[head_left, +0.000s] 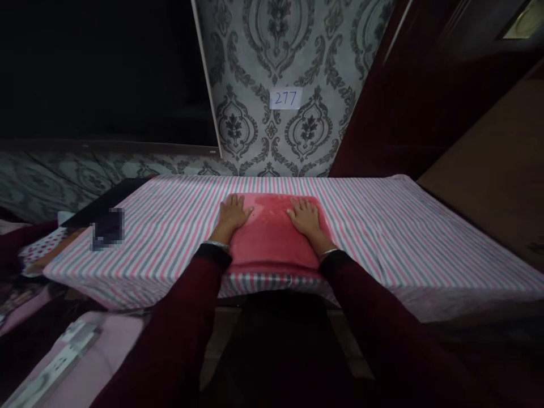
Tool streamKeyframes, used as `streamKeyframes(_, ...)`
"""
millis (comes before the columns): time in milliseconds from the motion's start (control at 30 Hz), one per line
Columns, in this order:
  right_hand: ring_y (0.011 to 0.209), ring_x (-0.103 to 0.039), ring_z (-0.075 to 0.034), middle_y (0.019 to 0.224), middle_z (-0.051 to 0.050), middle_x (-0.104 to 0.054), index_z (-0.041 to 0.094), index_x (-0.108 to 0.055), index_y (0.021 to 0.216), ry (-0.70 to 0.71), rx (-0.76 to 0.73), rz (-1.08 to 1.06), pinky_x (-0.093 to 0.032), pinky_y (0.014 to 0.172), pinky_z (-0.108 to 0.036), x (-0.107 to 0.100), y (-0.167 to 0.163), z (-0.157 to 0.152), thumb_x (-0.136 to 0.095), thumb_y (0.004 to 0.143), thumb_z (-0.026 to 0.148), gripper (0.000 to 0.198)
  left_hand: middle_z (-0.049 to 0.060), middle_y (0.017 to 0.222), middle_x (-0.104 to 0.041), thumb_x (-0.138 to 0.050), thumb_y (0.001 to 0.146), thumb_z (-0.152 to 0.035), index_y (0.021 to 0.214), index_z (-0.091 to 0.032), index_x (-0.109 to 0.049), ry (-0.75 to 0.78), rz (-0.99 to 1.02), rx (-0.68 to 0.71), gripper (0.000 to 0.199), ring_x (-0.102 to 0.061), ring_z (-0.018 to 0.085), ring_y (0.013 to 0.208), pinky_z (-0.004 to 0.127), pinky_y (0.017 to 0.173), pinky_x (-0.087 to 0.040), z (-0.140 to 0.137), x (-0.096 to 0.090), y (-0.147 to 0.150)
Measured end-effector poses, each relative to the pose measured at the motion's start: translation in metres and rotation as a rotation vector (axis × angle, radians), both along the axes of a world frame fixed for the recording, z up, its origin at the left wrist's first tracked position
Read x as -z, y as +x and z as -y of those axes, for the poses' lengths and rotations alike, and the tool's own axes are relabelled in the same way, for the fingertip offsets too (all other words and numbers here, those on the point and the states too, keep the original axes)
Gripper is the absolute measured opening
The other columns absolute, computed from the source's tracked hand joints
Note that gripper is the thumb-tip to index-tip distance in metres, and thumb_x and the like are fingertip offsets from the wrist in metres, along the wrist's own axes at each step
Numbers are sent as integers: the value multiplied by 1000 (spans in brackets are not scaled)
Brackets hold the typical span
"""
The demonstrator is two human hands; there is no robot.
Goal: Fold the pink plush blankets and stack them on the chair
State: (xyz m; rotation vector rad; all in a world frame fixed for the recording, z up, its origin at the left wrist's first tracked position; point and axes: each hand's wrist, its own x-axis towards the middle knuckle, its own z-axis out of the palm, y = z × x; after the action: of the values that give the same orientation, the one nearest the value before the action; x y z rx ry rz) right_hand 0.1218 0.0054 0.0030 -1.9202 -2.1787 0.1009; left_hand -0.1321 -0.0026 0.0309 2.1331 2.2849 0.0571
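Observation:
A red, plush-looking folded cloth (276,241) lies flat near the front edge of the table, roughly square. My left hand (234,213) rests palm down on its far left corner, fingers spread. On the far right part of the same cloth lies my right hand (305,216), also flat with its fingers apart. Neither hand grips anything. Under the cloth is a striped tablecloth (382,226) in pink, grey and white, which covers the table and hangs over its front edge.
A blurred dark item (107,228) sits at the table's left end. Behind stand a large dark screen (106,73), a patterned wall with a paper label (286,98), and a dark red door (395,96). A white power strip (59,362) is at lower left.

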Motion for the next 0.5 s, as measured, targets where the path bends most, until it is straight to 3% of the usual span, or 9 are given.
streamKeyframes(133,155,-23,-34,168,-13,-30,25,-28,164,-47,-23,50,-23,120,-62,-11,18,18,-25,107,48,61,21,170,-19,-27,102,-54,163,-9,-21,-47,36,-117,76,-18,33,158,62,125,-17,20,-17,-26)
streamKeyframes(200,155,-21,-37,169,-12,-28,27,-27,164,-2,-29,49,-23,118,-66,-16,18,40,-24,106,50,62,24,169,-19,-27,102,-54,161,-5,-23,75,27,-132,77,-17,36,158,64,124,-17,39,-23,-23)
streamKeyframes(267,156,-20,-38,170,-10,-26,31,-28,163,47,-88,39,-22,119,-66,-16,11,67,-26,106,51,61,22,170,-19,-28,102,-54,162,-7,-24,222,-1,-4,76,-15,36,158,62,125,-15,61,-22,-8)
streamKeyframes(367,155,-21,-38,170,-6,-26,34,-33,161,51,-187,56,-21,119,-66,-8,-5,103,-30,106,51,58,10,171,-22,-36,101,-58,161,-24,-32,250,-43,306,69,-13,35,159,62,126,-8,95,-2,23)
streamKeyframes(500,155,-23,-38,169,-6,-28,36,-36,160,60,-211,96,-21,119,-67,11,-16,122,-37,105,52,58,11,170,-23,-39,101,-59,160,-29,-35,149,-31,328,67,-16,38,158,68,124,-12,117,31,40)
